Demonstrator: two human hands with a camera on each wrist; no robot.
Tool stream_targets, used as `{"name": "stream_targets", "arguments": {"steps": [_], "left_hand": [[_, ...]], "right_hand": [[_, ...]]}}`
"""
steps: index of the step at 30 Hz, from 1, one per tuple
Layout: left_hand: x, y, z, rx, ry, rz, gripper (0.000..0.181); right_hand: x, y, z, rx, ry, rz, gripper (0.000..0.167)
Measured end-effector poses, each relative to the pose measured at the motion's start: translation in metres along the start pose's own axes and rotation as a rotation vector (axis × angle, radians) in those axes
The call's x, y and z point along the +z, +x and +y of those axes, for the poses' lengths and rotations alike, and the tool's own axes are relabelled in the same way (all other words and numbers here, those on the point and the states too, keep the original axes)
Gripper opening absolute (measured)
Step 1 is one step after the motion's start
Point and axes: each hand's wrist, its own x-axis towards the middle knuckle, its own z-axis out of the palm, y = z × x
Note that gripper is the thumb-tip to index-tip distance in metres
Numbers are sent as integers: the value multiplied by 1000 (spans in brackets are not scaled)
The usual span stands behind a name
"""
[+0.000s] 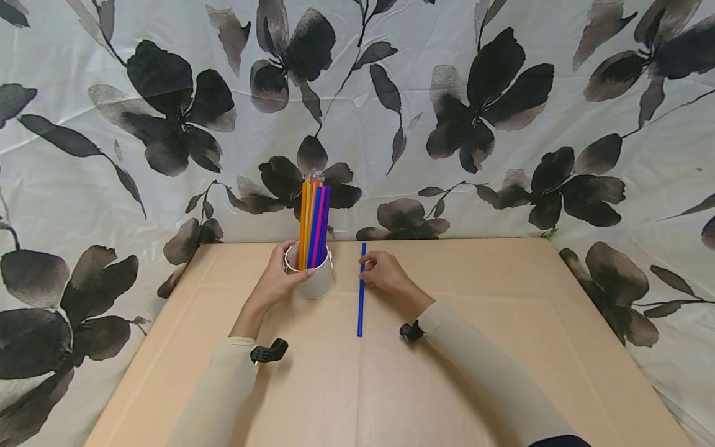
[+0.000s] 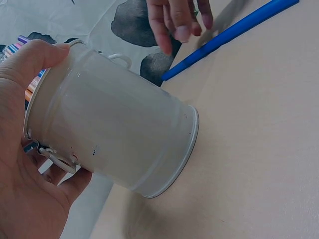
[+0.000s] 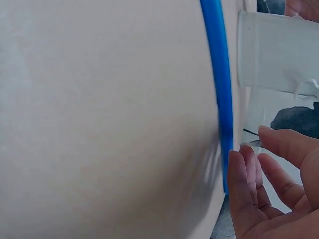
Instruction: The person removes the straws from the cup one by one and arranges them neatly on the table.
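Blue, long, thin stick (image 1: 360,318): lies lengthwise on the flat tan tabletop (image 1: 313,397), right at the middle of the head view, its upper end near the table's far edge.
White, round, metal-looking pail (image 1: 320,285): left of the loose stick and apart from it, near the middle of the frame, mouth upward.
Bundle of slim orange, magenta, purple and blue sticks (image 1: 314,217): stands in the pail, rising well above its rim.
Left hand (image 1: 277,276): clamped on the pail near the rim, thumb on one side, fingers on the other.
Right hand (image 1: 388,273): thumb and fingertips a little apart, by the upper half of the loose stick; whether any fingertip touches it, I cannot tell.
Step in hand: seemingly dealing with the one loose stick while the pail is steadied.
Next move: lifting it would call for a careful pinch across its narrow body, since it lies flat; a firm left hold should guard the top-heavy pail against tipping.
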Motion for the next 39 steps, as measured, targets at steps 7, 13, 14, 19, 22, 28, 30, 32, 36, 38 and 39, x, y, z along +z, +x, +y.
{"name": "stream_targets", "arguments": {"steps": [7, 13, 14, 19, 22, 28, 30, 32, 36, 38, 39], "left_hand": [[1, -7, 18, -21, 2, -26, 93], [0, -17, 39, -27, 5, -37, 92], [0, -17, 39, -28, 1, -38, 92], [-2, -12, 30, -19, -3, -40, 95], [-3, -5, 15, -7, 9, -26, 96], [-2, -2, 5, -4, -7, -15, 98], [-2, -2, 5, -7, -18, -21, 97], [-2, -2, 6, -12, -29, -23, 97], [-3, -2, 6, -19, -28, -29, 97], [-3, -2, 6, -16, -25, -29, 97], [-4, -2, 5, -14, -21, -29, 98]], "right_hand": [[-4, 0, -11, -23, 74, 44, 34], [-5, 1, -23, -61, 62, 129, 26], [-6, 2, -26, -66, 67, 139, 25], [-6, 3, -35, -72, 70, 172, 22], [-6, 4, -39, -90, 81, 181, 22], [-5, 5, -47, -130, 124, 190, 25], [-4, 6, -49, -134, 135, 191, 26], [-4, 7, -51, -140, 136, 194, 26], [-2, 9, -56, -175, 135, 194, 26], [-1, 10, -58, -197, 149, 189, 27], [-1, 10, -59, -204, 153, 187, 27]]}}
